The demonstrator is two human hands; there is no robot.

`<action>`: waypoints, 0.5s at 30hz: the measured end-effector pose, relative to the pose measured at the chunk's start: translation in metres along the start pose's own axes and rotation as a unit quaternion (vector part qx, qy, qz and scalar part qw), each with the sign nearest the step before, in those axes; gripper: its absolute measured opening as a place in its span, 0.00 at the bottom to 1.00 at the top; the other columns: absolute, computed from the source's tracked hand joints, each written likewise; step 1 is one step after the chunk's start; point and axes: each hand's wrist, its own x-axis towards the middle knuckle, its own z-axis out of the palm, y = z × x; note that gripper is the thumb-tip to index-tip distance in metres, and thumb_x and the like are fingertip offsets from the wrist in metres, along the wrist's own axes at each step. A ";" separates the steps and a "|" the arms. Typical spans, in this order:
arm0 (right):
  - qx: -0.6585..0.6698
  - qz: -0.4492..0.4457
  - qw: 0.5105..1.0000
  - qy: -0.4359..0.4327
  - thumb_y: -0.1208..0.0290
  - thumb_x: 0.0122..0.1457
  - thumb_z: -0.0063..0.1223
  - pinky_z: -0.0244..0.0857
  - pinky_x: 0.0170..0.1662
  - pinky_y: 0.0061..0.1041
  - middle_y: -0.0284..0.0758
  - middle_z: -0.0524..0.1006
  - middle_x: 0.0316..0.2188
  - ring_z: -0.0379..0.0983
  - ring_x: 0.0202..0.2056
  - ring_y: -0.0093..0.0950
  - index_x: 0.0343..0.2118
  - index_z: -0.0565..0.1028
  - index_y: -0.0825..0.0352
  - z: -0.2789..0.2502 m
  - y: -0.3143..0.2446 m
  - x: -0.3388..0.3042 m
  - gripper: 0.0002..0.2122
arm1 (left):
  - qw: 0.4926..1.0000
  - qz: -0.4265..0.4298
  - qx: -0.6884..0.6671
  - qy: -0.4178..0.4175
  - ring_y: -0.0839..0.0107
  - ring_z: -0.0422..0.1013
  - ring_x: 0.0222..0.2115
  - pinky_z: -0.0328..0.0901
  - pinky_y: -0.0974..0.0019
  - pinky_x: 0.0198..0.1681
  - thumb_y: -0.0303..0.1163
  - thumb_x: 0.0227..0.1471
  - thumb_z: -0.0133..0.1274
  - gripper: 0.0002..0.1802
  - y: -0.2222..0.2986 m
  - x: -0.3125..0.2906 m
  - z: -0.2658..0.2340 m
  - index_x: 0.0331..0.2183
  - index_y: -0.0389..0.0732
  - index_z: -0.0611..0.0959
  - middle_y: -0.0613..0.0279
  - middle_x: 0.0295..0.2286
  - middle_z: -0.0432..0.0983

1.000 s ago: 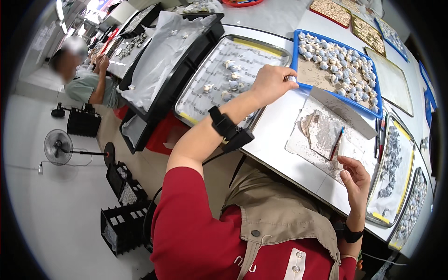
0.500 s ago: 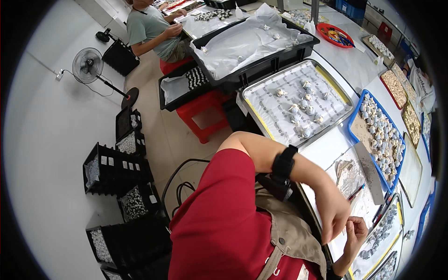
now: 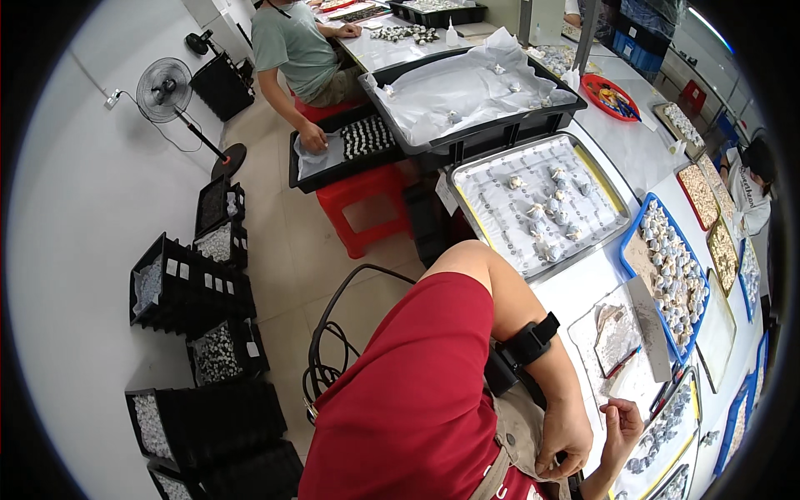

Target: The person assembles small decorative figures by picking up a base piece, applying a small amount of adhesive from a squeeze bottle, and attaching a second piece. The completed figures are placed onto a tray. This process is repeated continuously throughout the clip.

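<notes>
White card (image 3: 586, 332), thin tool (image 3: 622, 362) nr R hand (image 3: 621, 427), L hand (image 3: 568, 436) by apron (image 3: 517, 437).

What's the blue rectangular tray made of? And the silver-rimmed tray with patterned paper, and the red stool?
The blue rectangular tray is probably plastic: smooth, slightly shiny, the same blue along its rim. The silver-rimmed tray is likely metal, because its bare grey rim catches the light. The red stool looks like moulded plastic, smooth and a little glossy, with seat and legs all one red.
</notes>
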 end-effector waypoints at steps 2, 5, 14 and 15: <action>-0.004 0.005 1.000 0.010 0.72 0.56 0.54 0.63 0.35 0.15 0.32 0.75 0.26 0.70 0.29 0.18 0.33 0.72 0.72 0.001 -0.004 -0.006 0.08 | 0.999 -0.041 -0.002 -0.003 0.72 0.69 0.39 0.62 0.68 0.41 0.35 0.44 0.58 0.05 0.003 -0.004 0.006 0.28 0.49 0.85 0.65 0.33 0.76; -0.001 0.000 0.999 0.037 0.74 0.55 0.54 0.64 0.35 0.17 0.32 0.74 0.26 0.71 0.30 0.20 0.33 0.72 0.73 0.006 -0.003 -0.011 0.07 | 0.995 -0.064 0.076 0.005 0.69 0.70 0.38 0.63 0.67 0.40 0.35 0.46 0.56 0.06 0.018 -0.013 0.010 0.29 0.49 0.85 0.64 0.33 0.76; -0.105 -0.027 0.992 0.065 0.80 0.48 0.56 0.65 0.32 0.18 0.35 0.78 0.22 0.73 0.26 0.20 0.28 0.77 0.73 0.023 -0.028 -0.015 0.04 | 0.985 -0.131 -0.098 -0.061 0.58 0.69 0.32 0.62 0.61 0.38 0.23 0.41 0.48 0.06 0.061 -0.041 -0.009 0.23 0.33 0.79 0.53 0.26 0.73; -0.106 -0.016 0.992 0.068 0.80 0.48 0.57 0.65 0.31 0.18 0.35 0.78 0.23 0.73 0.27 0.20 0.28 0.77 0.72 0.024 -0.032 -0.016 0.04 | 0.986 -0.125 -0.103 -0.049 0.60 0.70 0.32 0.63 0.62 0.38 0.22 0.41 0.48 0.07 0.065 -0.042 -0.011 0.25 0.32 0.80 0.54 0.27 0.73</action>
